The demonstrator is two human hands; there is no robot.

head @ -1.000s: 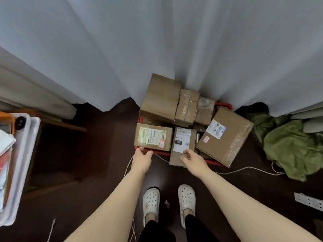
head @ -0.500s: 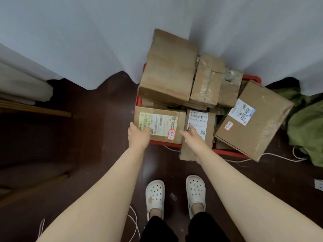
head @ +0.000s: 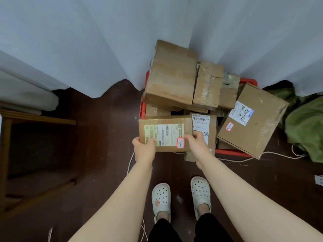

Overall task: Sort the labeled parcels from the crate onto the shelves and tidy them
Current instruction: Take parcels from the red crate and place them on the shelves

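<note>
A red crate on the dark floor is piled with cardboard parcels. At its near left corner is a flat brown parcel with a yellow-green shipping label and a red-edged sticker. My left hand grips its near left corner. My right hand grips its near right corner beside the sticker. Right of it a narrow parcel with a white label stands against the crate's front. A big tilted parcel with a barcode label leans over the crate's right side.
A large plain box and a taped box top the pile at the back, against a white curtain. A wooden frame stands at left, green cloth at right. White cords trail on the floor; my feet are below.
Both hands moved from the crate's front edge onto the flat labelled parcel and took hold of its near corners. My right hand left the narrow parcel. The camera dipped closer to the crate.
</note>
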